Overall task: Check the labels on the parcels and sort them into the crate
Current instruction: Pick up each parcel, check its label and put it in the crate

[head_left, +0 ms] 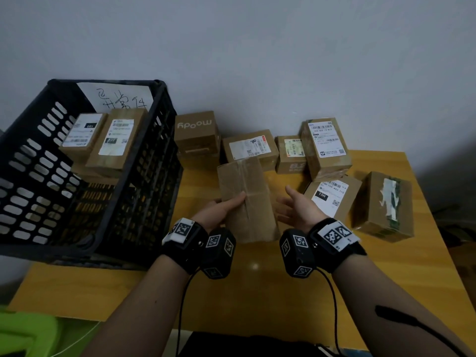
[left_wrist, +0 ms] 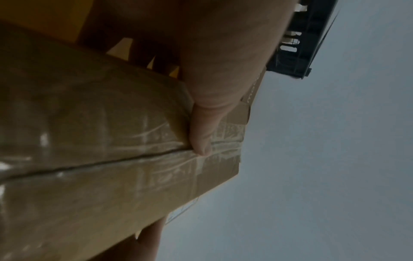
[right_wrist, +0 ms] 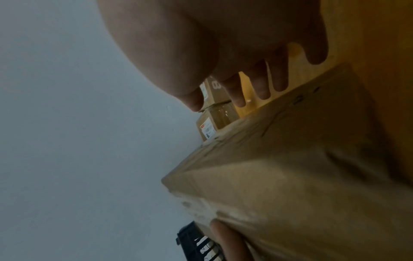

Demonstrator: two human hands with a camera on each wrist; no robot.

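Note:
My left hand (head_left: 224,210) holds a plain brown parcel (head_left: 247,197) above the yellow table (head_left: 257,292), taped seam up, no label showing. In the left wrist view the thumb (left_wrist: 201,132) presses on the parcel (left_wrist: 89,159) at the seam, with the fingers underneath. My right hand (head_left: 296,207) is open just right of the parcel, its fingers (right_wrist: 259,84) straight and spread beyond the parcel (right_wrist: 290,167); I cannot tell if it touches. The black slotted crate (head_left: 33,161) stands at the left and contains two labelled parcels (head_left: 82,135) (head_left: 118,140).
Several parcels sit along the wall: a "moody" box (head_left: 197,135), a flat labelled one (head_left: 249,148), a small one (head_left: 291,153), a tall one (head_left: 325,148). A "15H" parcel (head_left: 332,197) and a torn-tape box (head_left: 386,207) lie right of my hand. Something green (head_left: 25,331) sits at the lower left.

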